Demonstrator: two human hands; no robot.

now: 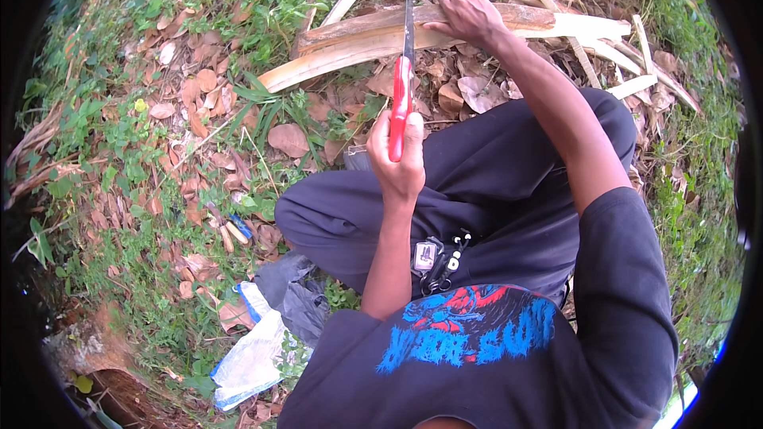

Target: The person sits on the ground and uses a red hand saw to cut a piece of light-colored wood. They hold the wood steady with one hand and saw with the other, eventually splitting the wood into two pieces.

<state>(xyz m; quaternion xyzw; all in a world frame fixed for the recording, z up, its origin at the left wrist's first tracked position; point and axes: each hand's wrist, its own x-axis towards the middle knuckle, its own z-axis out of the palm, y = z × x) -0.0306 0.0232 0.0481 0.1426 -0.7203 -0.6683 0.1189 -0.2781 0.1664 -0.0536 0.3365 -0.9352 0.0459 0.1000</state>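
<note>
Sawing hazard: left hand [404, 160] clamped on red-handled saw [400, 103], blade crossing the palm frond stalk [358, 41] on the ground, right hand [467, 13] pressing flat (fingers beside teeth) — a slip likely cuts.

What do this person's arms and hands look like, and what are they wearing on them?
Both hands, the left hand and the right hand, are bare, with no gloves, rings or watch showing. The forearms are bare too. A short dark sleeve covers the right upper arm, part of a dark T-shirt.
</note>
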